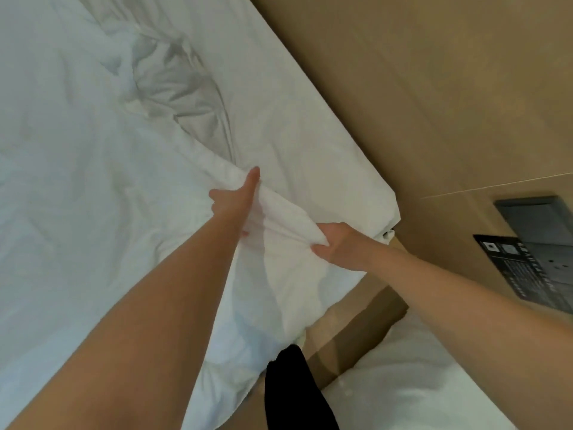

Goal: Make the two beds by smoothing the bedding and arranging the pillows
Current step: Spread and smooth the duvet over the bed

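A white duvet (93, 187) lies rumpled over the bed on the left, with deep grey folds near its top. Its near corner is lifted off the white sheet (310, 144). My left hand (238, 197) grips the duvet's folded edge, thumb pointing up along it. Lower on the same edge, by the bed's corner, my right hand (335, 243) pinches the cloth in curled fingers. The stretch of edge between the two hands is pulled taut. A second bed's white bedding (418, 383) shows at the bottom right.
A tan wall or headboard panel (434, 103) runs along the right side. On it are a dark switch plate (539, 218) and a black printed card (527, 268). A narrow brown gap (350, 336) separates the beds. A dark trouser leg (294, 392) is at the bottom.
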Motion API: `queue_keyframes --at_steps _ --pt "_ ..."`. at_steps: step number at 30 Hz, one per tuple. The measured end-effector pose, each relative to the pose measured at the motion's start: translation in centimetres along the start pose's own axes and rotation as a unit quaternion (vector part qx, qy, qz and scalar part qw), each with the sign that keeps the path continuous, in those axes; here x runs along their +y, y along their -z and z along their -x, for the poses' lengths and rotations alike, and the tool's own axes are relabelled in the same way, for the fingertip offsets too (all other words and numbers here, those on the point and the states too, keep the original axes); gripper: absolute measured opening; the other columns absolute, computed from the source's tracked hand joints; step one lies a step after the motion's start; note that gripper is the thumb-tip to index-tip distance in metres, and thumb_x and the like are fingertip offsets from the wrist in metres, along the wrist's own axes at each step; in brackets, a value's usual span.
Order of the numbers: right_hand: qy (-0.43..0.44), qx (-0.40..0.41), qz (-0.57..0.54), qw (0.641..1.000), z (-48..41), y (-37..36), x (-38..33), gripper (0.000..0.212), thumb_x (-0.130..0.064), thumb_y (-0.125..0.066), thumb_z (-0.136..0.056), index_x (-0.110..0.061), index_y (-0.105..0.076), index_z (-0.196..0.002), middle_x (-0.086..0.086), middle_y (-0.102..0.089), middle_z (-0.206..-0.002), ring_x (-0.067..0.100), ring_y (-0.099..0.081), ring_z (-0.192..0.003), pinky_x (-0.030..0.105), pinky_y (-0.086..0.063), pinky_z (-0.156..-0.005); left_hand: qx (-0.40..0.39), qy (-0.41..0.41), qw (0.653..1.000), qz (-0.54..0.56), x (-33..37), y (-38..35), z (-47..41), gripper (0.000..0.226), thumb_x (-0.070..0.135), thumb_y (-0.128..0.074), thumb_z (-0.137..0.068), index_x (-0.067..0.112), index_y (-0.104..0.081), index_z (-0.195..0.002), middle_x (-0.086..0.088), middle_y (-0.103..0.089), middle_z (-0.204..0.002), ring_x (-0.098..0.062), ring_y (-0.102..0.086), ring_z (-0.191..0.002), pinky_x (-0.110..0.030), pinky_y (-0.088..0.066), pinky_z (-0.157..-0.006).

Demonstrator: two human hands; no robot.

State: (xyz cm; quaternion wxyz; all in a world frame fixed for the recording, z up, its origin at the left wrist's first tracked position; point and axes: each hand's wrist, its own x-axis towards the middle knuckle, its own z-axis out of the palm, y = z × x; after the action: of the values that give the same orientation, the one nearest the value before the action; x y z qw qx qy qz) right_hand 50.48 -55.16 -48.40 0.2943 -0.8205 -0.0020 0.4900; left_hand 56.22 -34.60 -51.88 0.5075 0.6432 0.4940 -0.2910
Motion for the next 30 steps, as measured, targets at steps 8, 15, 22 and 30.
queue_keyframes --at_steps 8,15,22,30 --pt "-0.146 0.044 -0.121 0.981 7.6 6.0 9.1 0.029 -0.030 -0.064 -0.093 -0.015 -0.060 -0.118 0.002 -0.065 -0.111 0.020 -0.062 -0.104 0.030 -0.050 -0.087 -0.163 -0.225 0.931 -0.235 4.3 -13.5 5.0 0.043 0.025 -0.053 -0.095 0.002 -0.049 -0.131 -0.012 -0.055 -0.124 -0.031 -0.053 -0.117 -0.042 -0.042 -0.104" --pt "-0.238 -0.019 -0.062 0.969 2.0 2.1 12.5 0.041 -0.032 -0.054 -0.095 -0.013 -0.051 -0.132 0.007 -0.060 -0.118 0.025 -0.058 -0.110 0.030 -0.046 -0.090 -0.242 -0.253 0.864 -0.362 -1.1 -13.9 2.2 0.058 0.020 -0.051 -0.099 0.018 -0.028 -0.151 -0.004 -0.026 -0.157 -0.024 -0.029 -0.143 -0.032 -0.027 -0.112" --pt "-0.205 0.097 -0.072 0.971 -3.1 3.8 11.3 0.061 -0.041 -0.058 -0.091 -0.015 -0.034 -0.141 0.007 -0.054 -0.129 0.030 -0.052 -0.121 0.042 -0.038 -0.106 -0.095 -0.347 0.806 -0.470 -1.3 -11.6 -1.0 0.065 0.019 -0.053 -0.093 0.018 -0.025 -0.152 -0.003 -0.019 -0.161 -0.026 -0.025 -0.145 -0.047 -0.030 -0.114" --pt "-0.130 0.284 -0.065 0.948 -9.3 6.6 8.2 0.040 -0.039 -0.038 -0.104 -0.009 -0.056 -0.124 0.014 -0.058 -0.128 0.034 -0.052 -0.118 0.034 -0.039 -0.088 -0.082 -0.343 0.760 -0.546 0.4 -9.9 -5.2 0.071 0.020 -0.051 -0.094 0.026 -0.014 -0.155 -0.002 0.001 -0.164 -0.026 -0.003 -0.150 -0.051 -0.021 -0.117"
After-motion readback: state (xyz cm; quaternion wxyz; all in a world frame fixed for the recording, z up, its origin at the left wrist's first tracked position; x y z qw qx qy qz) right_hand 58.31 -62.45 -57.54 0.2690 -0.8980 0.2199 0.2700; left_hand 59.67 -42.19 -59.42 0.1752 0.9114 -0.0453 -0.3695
